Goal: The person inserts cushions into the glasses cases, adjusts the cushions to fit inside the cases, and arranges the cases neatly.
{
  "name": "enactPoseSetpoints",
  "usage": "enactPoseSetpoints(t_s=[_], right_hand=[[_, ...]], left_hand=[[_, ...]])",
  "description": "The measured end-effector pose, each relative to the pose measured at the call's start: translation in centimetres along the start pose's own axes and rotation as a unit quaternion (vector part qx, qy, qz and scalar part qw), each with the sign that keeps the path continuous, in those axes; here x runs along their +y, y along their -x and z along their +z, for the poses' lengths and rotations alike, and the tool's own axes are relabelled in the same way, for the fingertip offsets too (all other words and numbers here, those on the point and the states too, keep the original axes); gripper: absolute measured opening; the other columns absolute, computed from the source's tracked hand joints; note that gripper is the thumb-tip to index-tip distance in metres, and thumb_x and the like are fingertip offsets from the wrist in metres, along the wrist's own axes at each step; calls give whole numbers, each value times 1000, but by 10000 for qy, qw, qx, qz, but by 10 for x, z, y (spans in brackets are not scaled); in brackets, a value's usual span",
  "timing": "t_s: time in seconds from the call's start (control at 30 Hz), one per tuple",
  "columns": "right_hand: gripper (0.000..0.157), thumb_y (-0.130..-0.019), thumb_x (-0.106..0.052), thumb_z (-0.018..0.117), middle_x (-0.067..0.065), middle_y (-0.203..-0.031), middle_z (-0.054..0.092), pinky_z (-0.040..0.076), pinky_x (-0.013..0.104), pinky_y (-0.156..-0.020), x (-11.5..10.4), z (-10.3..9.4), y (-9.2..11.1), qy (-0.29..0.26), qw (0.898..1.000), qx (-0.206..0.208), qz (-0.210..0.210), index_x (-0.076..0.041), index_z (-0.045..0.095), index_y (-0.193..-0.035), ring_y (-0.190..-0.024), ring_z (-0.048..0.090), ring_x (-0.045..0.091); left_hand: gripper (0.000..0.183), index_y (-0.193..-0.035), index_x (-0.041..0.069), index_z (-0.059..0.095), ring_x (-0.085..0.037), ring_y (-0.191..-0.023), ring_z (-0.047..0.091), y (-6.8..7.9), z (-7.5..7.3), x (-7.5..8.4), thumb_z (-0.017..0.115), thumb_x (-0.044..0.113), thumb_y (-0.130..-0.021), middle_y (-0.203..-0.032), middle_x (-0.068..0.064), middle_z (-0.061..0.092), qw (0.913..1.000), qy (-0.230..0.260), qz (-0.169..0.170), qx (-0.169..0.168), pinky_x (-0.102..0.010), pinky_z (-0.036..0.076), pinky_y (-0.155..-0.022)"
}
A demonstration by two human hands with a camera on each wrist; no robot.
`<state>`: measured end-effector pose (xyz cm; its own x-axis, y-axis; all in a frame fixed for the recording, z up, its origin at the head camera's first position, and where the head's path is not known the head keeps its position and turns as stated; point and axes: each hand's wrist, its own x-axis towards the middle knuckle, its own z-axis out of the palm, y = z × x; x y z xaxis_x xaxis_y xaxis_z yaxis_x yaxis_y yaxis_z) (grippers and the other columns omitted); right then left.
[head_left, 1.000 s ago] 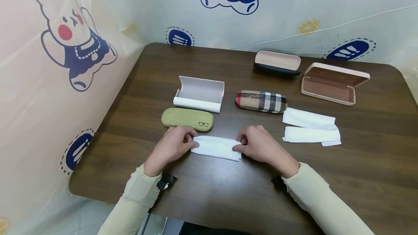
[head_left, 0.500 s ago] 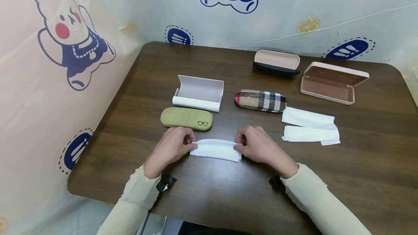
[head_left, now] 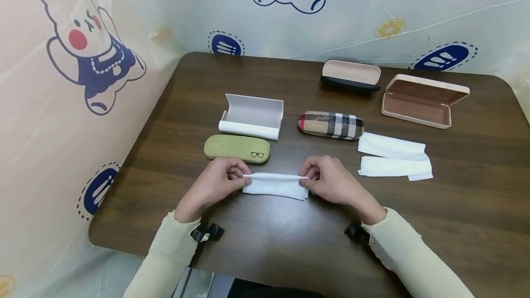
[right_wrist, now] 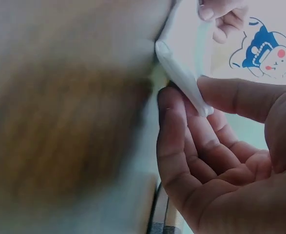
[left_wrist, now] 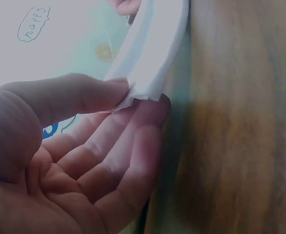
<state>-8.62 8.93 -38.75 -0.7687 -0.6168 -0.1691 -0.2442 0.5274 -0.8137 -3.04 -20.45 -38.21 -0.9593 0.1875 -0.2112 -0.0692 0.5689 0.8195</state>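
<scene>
A folded white cloth [head_left: 275, 185] stretches between both hands near the front of the table. Its left end is pinched between thumb and fingers of my left hand [head_left: 217, 183]; my right hand [head_left: 333, 180] pinches the opposite end. In the left wrist view, the layered end of the cloth [left_wrist: 150, 53] shows between thumb and fingertips. The right wrist view shows the other folded end of the cloth [right_wrist: 181, 68] held the same way. Just beyond my left hand lies a green glasses case [head_left: 237, 148], closed, with a glasses drawing on it.
Behind the green case stands an open white case [head_left: 252, 121]. A plaid case [head_left: 330, 125] lies right of it, with another folded white cloth [head_left: 393, 155] beyond its end. At the back right are an open black case [head_left: 351, 77] and an open pink-lined case [head_left: 418, 105].
Both hands have taken the far edge of the cloth and lifted it slightly. The cloth is now drawn straighter between them. The cases and the other cloth stay put.
</scene>
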Motion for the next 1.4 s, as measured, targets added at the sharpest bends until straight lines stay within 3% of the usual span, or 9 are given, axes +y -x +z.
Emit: enactPoseSetpoints(t_s=[0.23,0.5,0.77,1.07,1.2,1.4], right_hand=[[9,-91,-8,73,2,-85,69,51,31,-68,0,-7,-2,-760,9969,136,160,-6,74,-99,-78,63,18],[8,-89,-7,74,5,-84,69,51,28,-66,-11,-15,-8,-869,9949,508,-12,-3,75,-96,-77,63,19],[8,-89,-7,75,7,-83,68,48,27,-61,-25,-26,-25,-1155,9918,540,51,-3,75,-96,-75,61,21],[10,-89,-2,73,11,-80,67,54,31,-62,-34,-29,-53,-1435,9888,413,-13,2,74,-98,-70,61,24],[10,-89,-1,73,11,-81,68,57,40,-68,-39,-29,-65,-1457,9887,354,60,3,74,-98,-76,62,29],[11,-90,-3,72,12,-83,68,56,41,-69,-46,-33,-80,-1430,9888,363,208,2,74,-100,-78,61,29]], left_hand=[[13,-104,1,74,-19,-73,63,-5,-6,3,73,4,-91,-86,-7,70,9982,565,-179,-6,-29,52,-60],[17,-106,-7,70,-19,-75,61,-13,-19,9,71,0,-91,-92,-13,69,9944,1030,-103,195,-30,53,-63],[22,-108,-10,70,-20,-76,64,-24,-38,12,74,-2,-88,-94,-16,69,9891,1408,-124,416,-30,55,-69],[25,-110,-5,71,-23,-80,60,-40,-60,15,77,0,-87,-99,-17,66,9888,1339,-296,590,-24,54,-68],[24,-110,-4,71,-22,-80,57,-46,-71,16,78,2,-87,-98,-15,64,9886,1261,-405,718,-25,51,-65],[25,-110,-5,71,-22,-84,58,-58,-86,15,77,2,-88,-100,-14,67,9871,1250,-446,897,-29,53,-71]])
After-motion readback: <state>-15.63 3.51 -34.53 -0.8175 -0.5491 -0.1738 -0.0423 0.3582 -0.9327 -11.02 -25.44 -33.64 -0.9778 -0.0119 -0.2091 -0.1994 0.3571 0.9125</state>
